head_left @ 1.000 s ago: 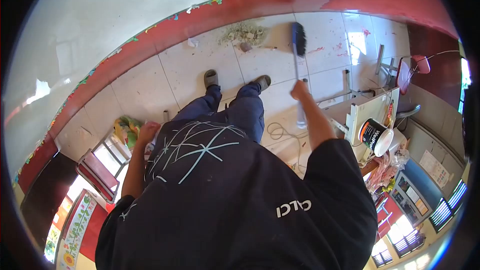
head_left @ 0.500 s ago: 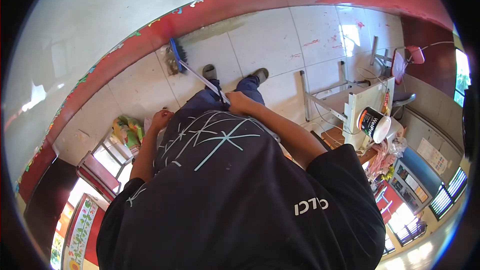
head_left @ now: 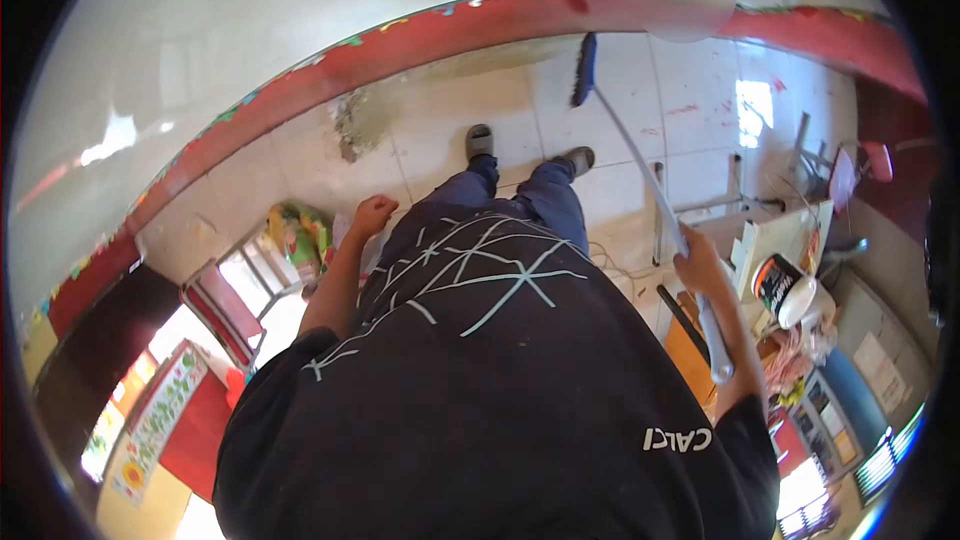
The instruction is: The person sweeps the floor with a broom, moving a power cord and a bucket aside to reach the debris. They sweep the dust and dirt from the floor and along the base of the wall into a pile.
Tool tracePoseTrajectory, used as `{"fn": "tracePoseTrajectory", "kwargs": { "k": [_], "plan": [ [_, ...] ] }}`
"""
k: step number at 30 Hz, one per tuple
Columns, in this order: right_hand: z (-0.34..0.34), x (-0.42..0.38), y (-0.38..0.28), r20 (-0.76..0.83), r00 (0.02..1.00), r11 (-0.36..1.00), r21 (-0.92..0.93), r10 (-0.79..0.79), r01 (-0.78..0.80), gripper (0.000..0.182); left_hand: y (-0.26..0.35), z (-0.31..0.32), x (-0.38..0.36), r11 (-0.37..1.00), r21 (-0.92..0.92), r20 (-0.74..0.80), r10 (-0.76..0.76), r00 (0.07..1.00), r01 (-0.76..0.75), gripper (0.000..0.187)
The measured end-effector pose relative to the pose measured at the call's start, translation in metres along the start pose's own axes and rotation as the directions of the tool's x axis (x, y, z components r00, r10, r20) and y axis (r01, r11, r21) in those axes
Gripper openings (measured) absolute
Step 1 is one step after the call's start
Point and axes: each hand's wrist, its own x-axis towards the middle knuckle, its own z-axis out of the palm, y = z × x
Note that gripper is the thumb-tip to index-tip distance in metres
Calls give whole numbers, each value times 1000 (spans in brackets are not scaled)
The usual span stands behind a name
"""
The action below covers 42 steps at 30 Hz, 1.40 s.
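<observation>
My right hand is closed around the grey handle of a broom, whose grip end reaches back along my forearm. The blue broom head with dark bristles is out in front, right of my feet and near the red band of the wall. My left hand hangs beside my left hip, fingers curled in, nothing visible in it. A patch of dirt and debris lies on the tiled floor to the front left.
A metal-framed desk stands at the right, with a black-and-white paint bucket close by. Left of my body are a colourful bag and a chair. Cables lie on the floor, and a red-bottomed wall runs ahead.
The broom head has swung from the debris patch at left across to the right. My right hand has moved outward to the right with the handle. My left hand stays near my hip.
</observation>
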Motion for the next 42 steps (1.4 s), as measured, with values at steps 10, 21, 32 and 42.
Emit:
{"fn": "tracePoseTrajectory", "kwargs": {
  "k": [10,21,32,42],
  "plan": [
    [110,296,147,29,992,580,-809,-121,94,22,13,-29,-16,999,25,-9,-28,1000,28,28],
    [154,123,-101,415,860,903,-172,-296,393,38,-13,-8,0,919,345,179,135,975,-191,30],
    [81,-31,-1,14,998,931,359,-68,59,51,50,-7,38,980,-149,129,-116,985,134,22],
    [64,65,256,-177,819,833,16,546,-553,21,102,23,21,863,479,183,81,980,-161,25]
  ]
}}
